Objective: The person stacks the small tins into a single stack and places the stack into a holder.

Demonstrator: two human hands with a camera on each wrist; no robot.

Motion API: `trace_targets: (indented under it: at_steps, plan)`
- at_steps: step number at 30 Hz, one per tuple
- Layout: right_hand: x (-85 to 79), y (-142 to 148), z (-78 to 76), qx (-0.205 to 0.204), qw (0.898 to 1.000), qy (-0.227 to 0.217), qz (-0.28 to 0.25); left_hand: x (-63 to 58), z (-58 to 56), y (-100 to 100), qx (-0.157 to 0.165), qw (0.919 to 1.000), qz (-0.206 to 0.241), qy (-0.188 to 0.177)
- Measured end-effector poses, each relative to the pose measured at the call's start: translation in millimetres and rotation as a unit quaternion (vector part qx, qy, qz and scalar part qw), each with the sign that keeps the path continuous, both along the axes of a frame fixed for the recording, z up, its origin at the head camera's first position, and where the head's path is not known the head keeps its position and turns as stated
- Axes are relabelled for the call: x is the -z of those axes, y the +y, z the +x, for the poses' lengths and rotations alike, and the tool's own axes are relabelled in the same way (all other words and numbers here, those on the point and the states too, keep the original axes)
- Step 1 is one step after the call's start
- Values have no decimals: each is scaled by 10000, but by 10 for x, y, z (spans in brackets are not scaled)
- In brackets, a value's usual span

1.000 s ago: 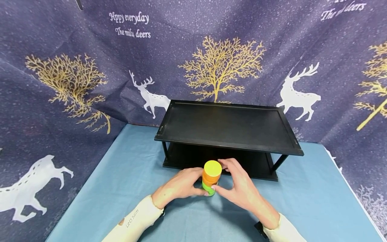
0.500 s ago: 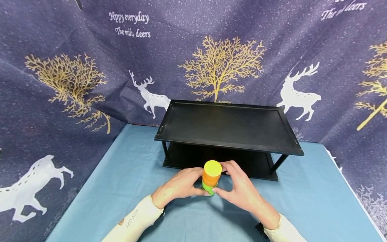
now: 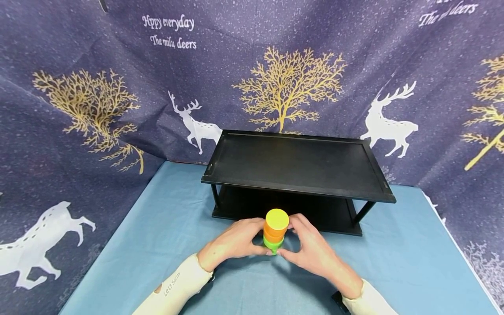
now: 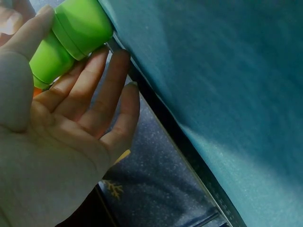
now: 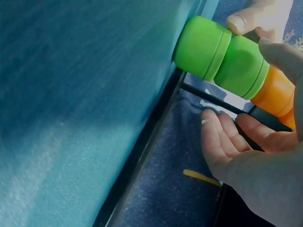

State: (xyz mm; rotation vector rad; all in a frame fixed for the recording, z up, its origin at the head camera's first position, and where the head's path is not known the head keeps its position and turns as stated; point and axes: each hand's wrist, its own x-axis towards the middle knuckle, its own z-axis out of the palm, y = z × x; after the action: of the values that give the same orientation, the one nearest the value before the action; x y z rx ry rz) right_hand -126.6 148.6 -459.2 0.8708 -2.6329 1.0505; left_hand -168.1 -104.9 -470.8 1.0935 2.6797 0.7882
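Right hand (image 3: 316,247) has drawn in over the last second: its fingers now sit at the far side of the stack of round pieces (image 3: 276,236), its thumb lower, by the green base. Left hand (image 3: 238,240) and stack look unmoved; I read this as both hands now bracketing the stack, steadying rather than lifting it. Left hand grips lightly, thumb across the green part, fingers curved round behind. Right hand is loosely curved and fairly wide; its wrist view shows a gap between fingers and green, so no firm hold visible, thumb contact uncertain. Stack stands upright on the blue cloth (image 3: 169,218), just in front of the black shelf (image 3: 299,166), green below, orange above, yellow on top. No brand or label legible on it. Backdrop (image 3: 220,65) reads "Hppy everyday / The milu deers" upper left; at upper right, a creased "The … deers". Left sleeve (image 3: 173,284) carries small lettering, apparently "Let's S…m", middle letters unclear.
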Motion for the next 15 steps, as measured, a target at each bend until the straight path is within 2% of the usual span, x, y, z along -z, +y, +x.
trace_targets:
  at_steps: [15]
  plan:
    - [60, -3, -23, -127, 9987, -485, 55, 12, -2, -6, -17, 10000, 34, -20]
